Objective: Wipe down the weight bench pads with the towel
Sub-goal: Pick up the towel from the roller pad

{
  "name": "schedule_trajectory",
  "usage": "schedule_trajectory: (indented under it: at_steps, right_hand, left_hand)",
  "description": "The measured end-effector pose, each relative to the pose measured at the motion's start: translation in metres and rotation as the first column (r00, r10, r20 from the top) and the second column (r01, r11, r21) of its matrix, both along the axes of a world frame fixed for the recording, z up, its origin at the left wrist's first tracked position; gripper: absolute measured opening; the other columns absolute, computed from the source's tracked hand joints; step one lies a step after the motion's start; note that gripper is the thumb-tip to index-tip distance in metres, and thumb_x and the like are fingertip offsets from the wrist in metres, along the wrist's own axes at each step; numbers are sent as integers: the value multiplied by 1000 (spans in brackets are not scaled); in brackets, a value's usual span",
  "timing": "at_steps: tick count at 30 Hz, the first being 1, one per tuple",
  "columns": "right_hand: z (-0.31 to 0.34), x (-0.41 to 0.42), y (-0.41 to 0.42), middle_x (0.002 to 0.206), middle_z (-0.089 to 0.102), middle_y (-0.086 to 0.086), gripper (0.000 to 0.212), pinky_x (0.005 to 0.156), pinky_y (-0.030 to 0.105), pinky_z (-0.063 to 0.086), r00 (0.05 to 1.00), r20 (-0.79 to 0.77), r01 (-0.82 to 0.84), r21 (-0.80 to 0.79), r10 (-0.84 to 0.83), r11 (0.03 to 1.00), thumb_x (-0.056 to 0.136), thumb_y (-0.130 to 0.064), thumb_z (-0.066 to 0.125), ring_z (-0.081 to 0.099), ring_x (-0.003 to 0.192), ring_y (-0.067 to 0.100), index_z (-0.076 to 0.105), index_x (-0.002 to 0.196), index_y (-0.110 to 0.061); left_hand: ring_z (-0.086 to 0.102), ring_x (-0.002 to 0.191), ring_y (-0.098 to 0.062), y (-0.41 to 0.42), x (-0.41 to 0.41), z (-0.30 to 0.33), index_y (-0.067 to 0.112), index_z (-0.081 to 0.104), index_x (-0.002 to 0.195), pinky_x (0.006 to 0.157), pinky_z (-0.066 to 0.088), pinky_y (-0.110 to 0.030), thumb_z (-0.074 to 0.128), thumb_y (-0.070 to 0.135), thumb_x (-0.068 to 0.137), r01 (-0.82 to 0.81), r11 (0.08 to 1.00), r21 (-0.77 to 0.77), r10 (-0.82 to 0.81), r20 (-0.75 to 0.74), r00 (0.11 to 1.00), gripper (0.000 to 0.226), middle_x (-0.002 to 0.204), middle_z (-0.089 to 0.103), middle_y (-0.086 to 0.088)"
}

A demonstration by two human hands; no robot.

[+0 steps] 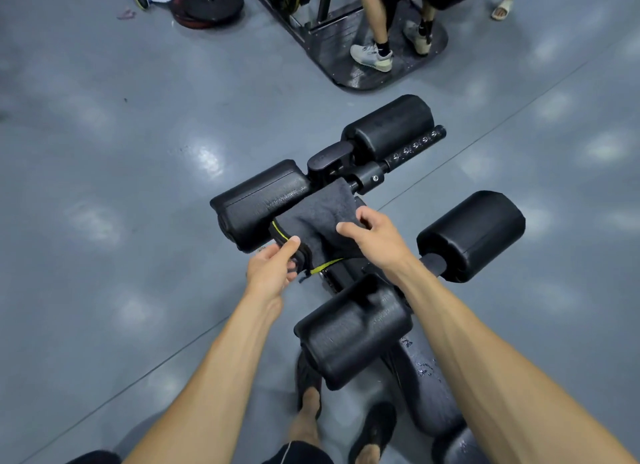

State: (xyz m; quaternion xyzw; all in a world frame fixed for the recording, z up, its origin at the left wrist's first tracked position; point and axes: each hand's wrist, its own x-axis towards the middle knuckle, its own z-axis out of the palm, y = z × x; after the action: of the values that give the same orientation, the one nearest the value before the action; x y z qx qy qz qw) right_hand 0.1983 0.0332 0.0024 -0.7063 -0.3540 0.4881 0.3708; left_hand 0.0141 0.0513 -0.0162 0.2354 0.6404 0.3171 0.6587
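A dark grey towel [313, 217] with a yellow-green edge drapes over the inner end of the left black roller pad [256, 204]. My left hand [272, 271] pinches the towel's folded lower corner between thumb and fingers. My right hand [375, 240] grips the towel's right side, fingers curled into the cloth. Three other black pads belong to the bench: one far right [391, 126], one at right [474, 233], one near me [353, 330]. The bench's seat pad [424, 384] below shows wet spots.
A person's legs and grey shoes [372, 56] rest on a machine's footplate at the top. Black weight plates [207, 3] lie on the grey floor at top left. Another sandalled foot [502, 10] stands at top right. My own sandalled feet [374, 429] stand by the bench.
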Motion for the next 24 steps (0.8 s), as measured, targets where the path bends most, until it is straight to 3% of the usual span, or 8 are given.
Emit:
schedule_trajectory:
  at_steps: [4,6,9,12,14,16,19,24]
  right_hand:
    - [15,9,-45,74,36,5,34,62,33,28,994,-89,-53,39,56,998,88,-17,73,34,69,19,42,75,-13]
    - [22,19,-73,73,42,4,31,63,29,34,992,-115,-53,52,59,997,88,-10,72,41,68,15,44,74,-10]
    - [29,34,-126,62,51,-15,32,58,14,39,986,-147,-57,107,73,993,87,-1,71,47,60,1,48,70,-17]
    - [27,49,-191,72,50,1,30,64,24,41,971,-227,-39,141,70,989,76,-17,77,49,69,12,49,77,-5]
    - [23,60,-238,77,46,9,51,70,32,40,959,-280,0,131,37,991,70,-27,80,47,74,20,46,86,7]
    - [22,70,-287,76,53,7,51,68,28,46,924,-381,75,124,-22,990,67,-31,87,54,72,17,52,82,3]
    - [23,78,-344,68,43,0,46,59,30,31,864,-489,174,63,-122,983,70,-50,86,41,64,11,48,63,-23]
    - [22,70,-399,65,23,5,62,62,42,11,837,-479,340,77,-264,937,61,-49,91,18,64,21,33,59,-26]
  left_hand:
    - [58,77,-16,-24,-10,10,19,75,101,67,43,-24,66,13,92,126,987,101,-131,45,990,14,96,73,2]
    - [69,91,-20,-46,-12,20,11,75,106,81,52,-30,65,10,89,158,973,167,-170,61,983,20,104,78,-3]
    - [71,99,-26,-87,-8,31,4,76,96,95,50,-42,72,27,82,193,958,213,-215,85,973,27,103,77,-12]
    - [71,99,-29,-144,13,40,3,75,102,93,55,-44,76,38,82,244,938,245,-270,79,960,40,106,75,-20]
    - [69,89,-25,-188,25,42,4,74,92,84,56,-40,79,41,78,265,916,300,-283,17,959,39,96,76,-15]
    - [61,79,-22,-231,34,43,-1,65,81,71,51,-30,83,38,78,280,894,351,-293,-15,956,43,83,67,-10]
    - [67,85,-21,-284,41,49,-4,69,89,73,56,-27,76,17,87,316,855,411,-334,-28,942,22,90,74,-14]
    - [68,86,-15,-335,44,56,4,73,94,76,56,-27,77,11,85,375,801,466,-385,-79,920,12,92,74,-5]
